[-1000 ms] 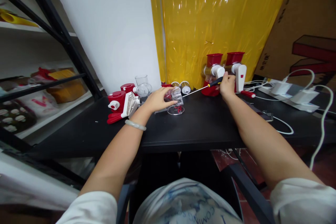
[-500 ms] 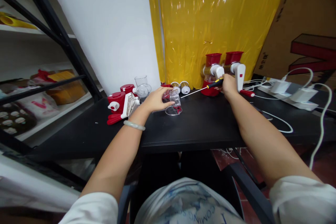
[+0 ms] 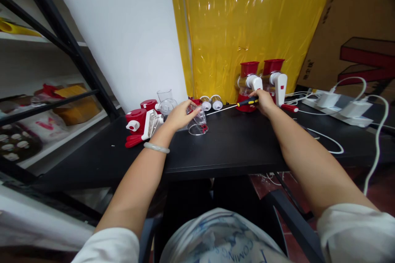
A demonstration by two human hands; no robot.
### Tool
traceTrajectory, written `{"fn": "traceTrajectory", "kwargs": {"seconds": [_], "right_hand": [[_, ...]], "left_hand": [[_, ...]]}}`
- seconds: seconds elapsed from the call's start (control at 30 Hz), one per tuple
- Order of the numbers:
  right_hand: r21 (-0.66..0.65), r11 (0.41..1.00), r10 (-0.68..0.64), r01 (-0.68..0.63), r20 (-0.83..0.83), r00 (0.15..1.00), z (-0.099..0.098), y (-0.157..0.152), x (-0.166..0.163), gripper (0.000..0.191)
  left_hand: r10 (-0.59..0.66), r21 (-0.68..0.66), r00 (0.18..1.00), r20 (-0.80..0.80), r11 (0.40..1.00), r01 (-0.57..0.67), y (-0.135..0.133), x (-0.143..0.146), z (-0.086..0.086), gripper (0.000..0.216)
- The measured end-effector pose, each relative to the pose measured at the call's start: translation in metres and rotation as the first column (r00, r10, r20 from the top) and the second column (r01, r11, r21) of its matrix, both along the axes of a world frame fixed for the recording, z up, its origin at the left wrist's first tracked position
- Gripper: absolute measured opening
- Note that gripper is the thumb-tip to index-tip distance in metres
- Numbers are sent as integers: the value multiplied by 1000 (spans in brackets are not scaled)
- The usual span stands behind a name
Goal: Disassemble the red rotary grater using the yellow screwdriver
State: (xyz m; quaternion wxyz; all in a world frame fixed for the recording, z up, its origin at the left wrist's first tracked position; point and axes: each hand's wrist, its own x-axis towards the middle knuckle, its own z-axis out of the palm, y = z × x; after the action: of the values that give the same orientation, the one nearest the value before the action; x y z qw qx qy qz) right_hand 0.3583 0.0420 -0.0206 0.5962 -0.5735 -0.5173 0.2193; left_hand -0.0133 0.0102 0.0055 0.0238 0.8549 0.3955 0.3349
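My left hand (image 3: 180, 115) is closed around a clear plastic housing with red parts (image 3: 197, 123), which rests on the black table (image 3: 234, 148). My right hand (image 3: 265, 100) grips a screwdriver with a black and yellow handle (image 3: 247, 102). Its long thin shaft (image 3: 220, 109) points left toward the clear housing. Just behind my right hand stand two red and white hand-crank grinders (image 3: 262, 80) against the yellow plastic sheet.
A red and white grinder body (image 3: 140, 125) lies left of my left hand, with a clear funnel (image 3: 166, 100) and two small metal drums (image 3: 211, 102) behind. White chargers and cables (image 3: 339, 109) spread at the right. A black metal shelf rack (image 3: 61, 74) stands left.
My left hand has drawn the clear housing slightly left and farther back. My right hand with the screwdriver has shifted a little left, the shaft now lying lower and flatter.
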Motion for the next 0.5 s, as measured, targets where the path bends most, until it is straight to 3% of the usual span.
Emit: {"fn": "traceTrajectory", "kwargs": {"seconds": [0.1,0.2,0.3,0.4,0.5], "right_hand": [[-47,997,-56,65,175,983,2,-9,3,22],[-16,988,-131,151,419,898,2,-15,4,40],[-22,984,-140,178,529,837,0,-16,4,52],[-47,988,-102,148,520,848,-2,-12,4,44],[-68,994,-62,88,318,946,-1,-12,3,33]], "left_hand": [[-6,-7,1000,24,1000,6,3,-1,-1,33],[-15,-13,999,34,1000,15,4,-2,-2,32],[-28,-9,999,34,1000,28,5,-2,-2,32],[-21,-17,999,43,1000,22,5,-2,-2,31],[-16,-12,999,42,1000,17,5,-1,-2,32]]}}
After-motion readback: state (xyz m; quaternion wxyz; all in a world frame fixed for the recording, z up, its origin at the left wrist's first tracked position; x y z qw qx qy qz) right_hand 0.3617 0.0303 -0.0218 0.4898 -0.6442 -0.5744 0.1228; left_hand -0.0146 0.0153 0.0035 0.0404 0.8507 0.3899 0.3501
